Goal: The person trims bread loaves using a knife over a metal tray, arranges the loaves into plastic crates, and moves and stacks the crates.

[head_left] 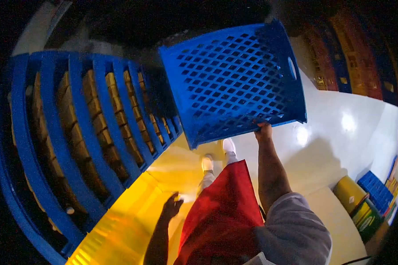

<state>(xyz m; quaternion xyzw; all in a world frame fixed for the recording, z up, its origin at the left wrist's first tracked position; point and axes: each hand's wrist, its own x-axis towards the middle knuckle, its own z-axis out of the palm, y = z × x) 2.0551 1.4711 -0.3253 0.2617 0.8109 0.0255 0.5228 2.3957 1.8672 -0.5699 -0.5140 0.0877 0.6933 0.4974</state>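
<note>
A large blue plastic crate (181,97) with a diamond lattice and a handle slot in its right side is held out in front of me, tilted. My right hand (264,131) is closed around its near lower edge. My left hand (172,206) hangs low beside the red apron (225,203). Its fingers are slightly curled and apart, with nothing plainly held. The hand is near a bright yellow surface (132,207).
Blue slatted framework (86,121) stands on the left, with rows of brown block-like pieces behind its bars. Stacked crates (353,57) line the upper right. A yellow-and-green container (362,221) and a blue crate (375,186) sit lower right. The pale floor (327,119) is glossy.
</note>
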